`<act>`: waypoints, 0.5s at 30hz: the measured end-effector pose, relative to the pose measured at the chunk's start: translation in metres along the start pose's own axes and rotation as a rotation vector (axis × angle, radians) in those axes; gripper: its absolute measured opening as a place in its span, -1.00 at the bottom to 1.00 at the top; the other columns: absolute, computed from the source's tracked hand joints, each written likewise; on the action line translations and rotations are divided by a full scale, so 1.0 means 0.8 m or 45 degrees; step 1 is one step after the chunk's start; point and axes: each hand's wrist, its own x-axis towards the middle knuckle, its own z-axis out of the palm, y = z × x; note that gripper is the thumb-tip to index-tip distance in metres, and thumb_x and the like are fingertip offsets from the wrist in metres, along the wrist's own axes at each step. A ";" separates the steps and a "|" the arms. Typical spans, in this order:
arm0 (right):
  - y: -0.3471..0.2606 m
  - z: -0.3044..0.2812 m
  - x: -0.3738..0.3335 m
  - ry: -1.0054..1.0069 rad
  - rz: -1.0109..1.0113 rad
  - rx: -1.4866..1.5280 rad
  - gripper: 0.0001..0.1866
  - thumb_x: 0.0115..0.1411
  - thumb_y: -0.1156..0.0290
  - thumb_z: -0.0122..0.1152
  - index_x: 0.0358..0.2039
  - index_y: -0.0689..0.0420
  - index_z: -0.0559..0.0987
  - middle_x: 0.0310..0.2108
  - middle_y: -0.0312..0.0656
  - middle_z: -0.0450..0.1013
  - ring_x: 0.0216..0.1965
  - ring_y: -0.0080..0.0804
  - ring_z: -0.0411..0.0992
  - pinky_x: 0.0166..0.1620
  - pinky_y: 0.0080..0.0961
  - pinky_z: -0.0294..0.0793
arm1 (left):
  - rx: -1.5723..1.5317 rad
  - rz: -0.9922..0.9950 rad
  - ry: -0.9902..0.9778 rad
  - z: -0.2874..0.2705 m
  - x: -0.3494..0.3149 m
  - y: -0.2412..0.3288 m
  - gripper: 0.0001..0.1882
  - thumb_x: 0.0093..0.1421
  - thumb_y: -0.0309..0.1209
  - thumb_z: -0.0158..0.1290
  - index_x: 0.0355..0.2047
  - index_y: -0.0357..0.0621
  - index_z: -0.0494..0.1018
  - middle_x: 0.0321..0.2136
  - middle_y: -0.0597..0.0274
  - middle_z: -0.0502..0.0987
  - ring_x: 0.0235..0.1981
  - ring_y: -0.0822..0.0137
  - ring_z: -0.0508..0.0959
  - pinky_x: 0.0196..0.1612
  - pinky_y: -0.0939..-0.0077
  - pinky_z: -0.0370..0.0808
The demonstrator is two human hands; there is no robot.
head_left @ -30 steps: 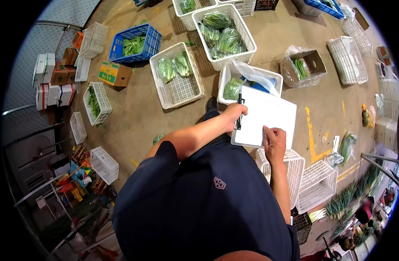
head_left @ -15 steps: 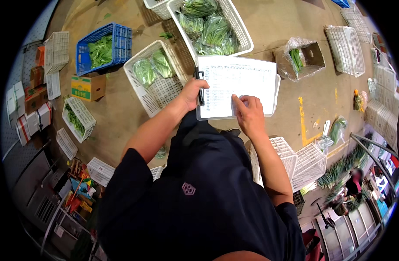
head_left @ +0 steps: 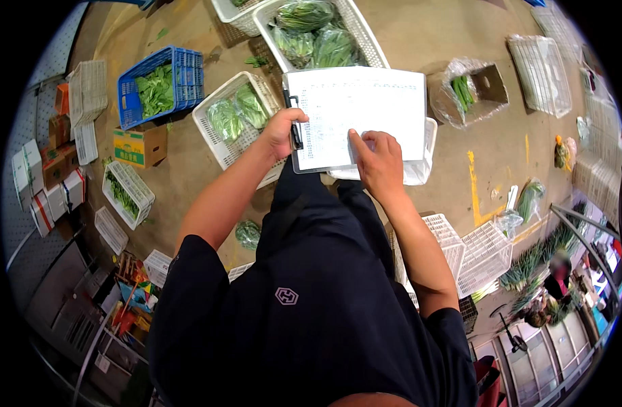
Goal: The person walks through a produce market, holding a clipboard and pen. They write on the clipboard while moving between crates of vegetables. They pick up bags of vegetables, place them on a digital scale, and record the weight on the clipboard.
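A clipboard with a black clip [head_left: 296, 129] and a white printed sheet [head_left: 392, 95] lies across both my hands, in front of my dark shirt. My left hand [head_left: 282, 133] grips its left edge beside the clip, thumb on top. On the lower part of the sheet rests my right hand [head_left: 380, 159]. One of its digits stretches out over the print while the other fingers bend, and I see nothing held in it. Beyond the board stands a large white crate [head_left: 378, 51] of bagged leafy greens [head_left: 334, 46].
A white crate [head_left: 206, 129] with two bagged greens is left of the board. Farther left are a blue crate [head_left: 189, 78] of leaves and a cardboard box [head_left: 140, 147]. A plastic-lined carton [head_left: 492, 88] stands right. White crates [head_left: 484, 254] flank my right arm. A person [head_left: 559, 275] is far right.
The clipboard and both hands have shifted left and slightly away from my body. My right hand has stayed on the sheet, and a white crate shows more under the board's right side.
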 end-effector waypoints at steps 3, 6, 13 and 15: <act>0.002 -0.010 -0.020 0.044 0.036 -0.025 -0.33 -0.07 0.60 0.26 0.14 -0.04 0.54 -0.11 -0.19 0.41 -0.02 -0.14 0.36 0.06 -0.22 0.34 | -0.045 -0.001 -0.022 0.015 -0.001 -0.009 -0.38 0.09 -0.47 -0.08 0.17 -0.55 0.23 0.04 -0.20 0.49 0.03 -0.05 0.57 0.18 0.07 0.49; 0.008 -0.010 -0.030 0.113 0.091 -0.081 -0.38 -0.04 0.58 0.24 0.11 -0.05 0.56 -0.12 -0.21 0.41 -0.03 -0.16 0.36 0.05 -0.22 0.35 | -0.027 0.011 -0.032 0.033 0.009 -0.011 -0.42 0.08 -0.51 -0.08 0.13 -0.57 0.26 -0.03 -0.18 0.52 -0.01 -0.02 0.59 0.12 0.05 0.54; 0.021 0.027 0.016 0.176 0.246 -0.124 -0.43 0.00 0.58 0.20 0.08 -0.07 0.57 -0.13 -0.21 0.41 -0.03 -0.17 0.37 0.01 -0.22 0.35 | 0.116 -0.116 -0.128 0.014 0.075 0.033 -0.37 0.09 -0.45 -0.08 0.18 -0.54 0.22 0.04 -0.23 0.49 0.04 -0.06 0.56 0.15 0.05 0.51; 0.016 0.044 0.035 0.073 0.316 -0.099 -0.43 -0.01 0.57 0.21 0.08 -0.09 0.57 -0.12 -0.21 0.41 -0.03 -0.15 0.37 0.01 -0.22 0.35 | 0.126 -0.242 -0.136 -0.020 0.099 0.054 -0.42 0.10 -0.45 -0.07 0.13 -0.53 0.27 0.00 -0.21 0.52 -0.02 -0.05 0.59 0.09 0.06 0.56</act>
